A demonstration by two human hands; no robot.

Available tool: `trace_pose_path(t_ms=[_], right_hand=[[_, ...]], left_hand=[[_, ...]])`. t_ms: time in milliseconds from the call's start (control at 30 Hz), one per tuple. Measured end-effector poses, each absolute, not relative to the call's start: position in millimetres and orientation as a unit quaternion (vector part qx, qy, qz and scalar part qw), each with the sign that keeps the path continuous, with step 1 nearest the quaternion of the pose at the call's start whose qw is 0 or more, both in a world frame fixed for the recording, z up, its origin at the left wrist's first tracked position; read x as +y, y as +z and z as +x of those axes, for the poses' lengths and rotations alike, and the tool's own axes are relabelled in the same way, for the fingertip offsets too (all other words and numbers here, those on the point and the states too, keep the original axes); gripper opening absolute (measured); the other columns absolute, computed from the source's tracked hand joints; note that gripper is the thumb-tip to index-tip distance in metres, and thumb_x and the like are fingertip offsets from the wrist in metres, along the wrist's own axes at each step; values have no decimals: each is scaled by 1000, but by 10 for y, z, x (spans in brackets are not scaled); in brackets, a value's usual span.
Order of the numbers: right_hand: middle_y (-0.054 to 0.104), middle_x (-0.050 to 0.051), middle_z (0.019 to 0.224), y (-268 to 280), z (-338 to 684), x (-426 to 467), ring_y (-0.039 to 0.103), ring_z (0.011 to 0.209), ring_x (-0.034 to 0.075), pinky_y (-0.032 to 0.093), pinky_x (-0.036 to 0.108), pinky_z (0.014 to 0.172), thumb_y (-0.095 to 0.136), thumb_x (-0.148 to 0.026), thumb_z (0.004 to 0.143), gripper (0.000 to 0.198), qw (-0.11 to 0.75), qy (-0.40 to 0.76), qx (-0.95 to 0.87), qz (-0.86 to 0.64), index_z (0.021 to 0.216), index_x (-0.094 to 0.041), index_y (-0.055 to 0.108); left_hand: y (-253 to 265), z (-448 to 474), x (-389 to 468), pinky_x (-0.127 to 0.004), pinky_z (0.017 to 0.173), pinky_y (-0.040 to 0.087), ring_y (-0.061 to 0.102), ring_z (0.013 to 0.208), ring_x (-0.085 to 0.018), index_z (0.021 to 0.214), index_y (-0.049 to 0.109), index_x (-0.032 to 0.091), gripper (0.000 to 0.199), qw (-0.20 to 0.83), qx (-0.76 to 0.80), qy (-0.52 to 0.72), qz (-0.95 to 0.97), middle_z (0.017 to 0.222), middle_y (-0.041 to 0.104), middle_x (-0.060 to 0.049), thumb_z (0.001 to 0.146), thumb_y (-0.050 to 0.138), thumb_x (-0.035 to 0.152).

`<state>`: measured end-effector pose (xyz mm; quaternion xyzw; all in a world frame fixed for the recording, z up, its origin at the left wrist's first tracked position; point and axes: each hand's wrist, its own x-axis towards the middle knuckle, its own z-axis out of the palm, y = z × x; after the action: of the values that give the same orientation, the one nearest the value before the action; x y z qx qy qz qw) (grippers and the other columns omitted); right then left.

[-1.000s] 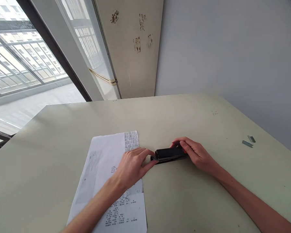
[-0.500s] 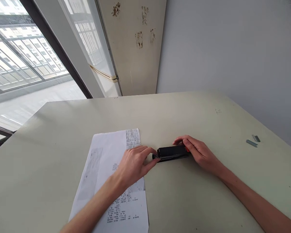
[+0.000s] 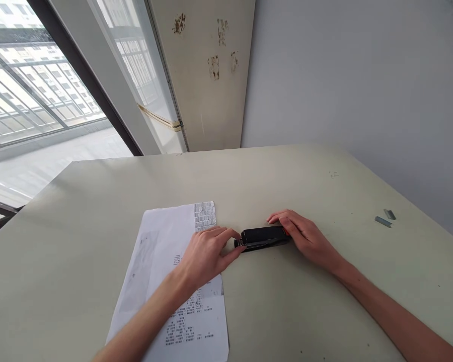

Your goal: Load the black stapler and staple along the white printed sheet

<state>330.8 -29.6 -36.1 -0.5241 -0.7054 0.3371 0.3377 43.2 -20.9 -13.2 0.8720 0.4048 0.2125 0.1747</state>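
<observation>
A black stapler [image 3: 265, 235] with a red part at its right end lies on the table between my hands. My left hand [image 3: 211, 251] pinches the stapler's left end, where a bit of metal shows, between thumb and fingers. Around the right end, by the red part, my right hand [image 3: 305, 236] is closed, its thumb on top. Printed paper [image 3: 169, 221] lies beneath my left hand and forearm, its right edge just left of the stapler.
Two small grey strips of staples [image 3: 384, 221] lie on the right side of the pale table [image 3: 287, 171]. Behind the table stand a fridge [image 3: 211, 110] with worn patches and a grey wall [image 3: 343, 75]. A window [image 3: 41, 80] is at the left.
The whole view has shifted slightly, so things appear a little further left. Both hands keep their hold on the stapler, with no clear change in grip.
</observation>
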Motion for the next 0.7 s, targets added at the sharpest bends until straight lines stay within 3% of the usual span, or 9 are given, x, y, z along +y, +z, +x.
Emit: trace_pose_path(t_ms=[133,333,700], right_hand=[[72,6,122,-366,3321,-296,65,111,25,49,40,96,37,-50,112,38,341,334,-727,-493,113,-29,68],[72,4,121,-333,3313,-331,66,102,23,52,36,83,67,-47,100,25,314,321,-767,-458,118,-31,66],[74,3,113,-313,3307,-334,67,96,22,51,34,79,69,-46,99,21,300,340,-751,-479,113,-30,70]], left_hand=[[-114,434,-228,-26,57,38,56,60,-13,106,71,21,16,179,409,214,869,70,62,4,101,68,36],[-131,446,-224,-25,57,35,55,60,-13,106,71,21,17,173,407,216,871,69,60,4,102,67,37],[-111,360,-207,-26,56,32,55,61,-13,108,70,22,17,168,400,195,880,74,64,2,104,63,37]])
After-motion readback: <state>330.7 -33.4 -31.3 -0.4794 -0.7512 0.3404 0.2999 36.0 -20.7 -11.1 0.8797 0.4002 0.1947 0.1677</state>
